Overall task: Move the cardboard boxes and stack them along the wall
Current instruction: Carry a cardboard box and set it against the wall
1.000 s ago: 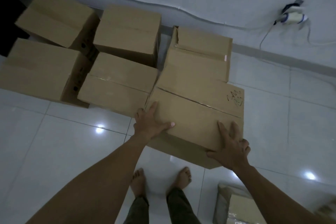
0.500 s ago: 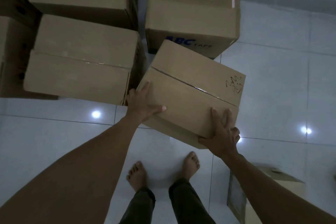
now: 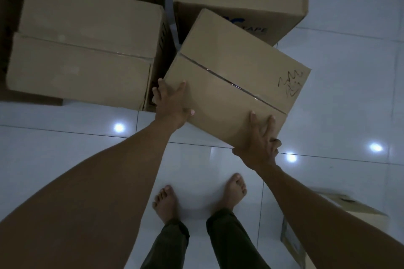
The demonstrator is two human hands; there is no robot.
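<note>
Two hands carry the scribbled box above the floor, tilted, near the placed boxes; left hand and right hand clamp its near corners, fingers spread; next, probably squaring and setting it down.

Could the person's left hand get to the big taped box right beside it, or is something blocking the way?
Probably yes. The left hand sits at the near left corner of the scribbled box, right next to the big taped box, with nothing between them. But it is busy holding the scribbled box together with the right hand.
</note>
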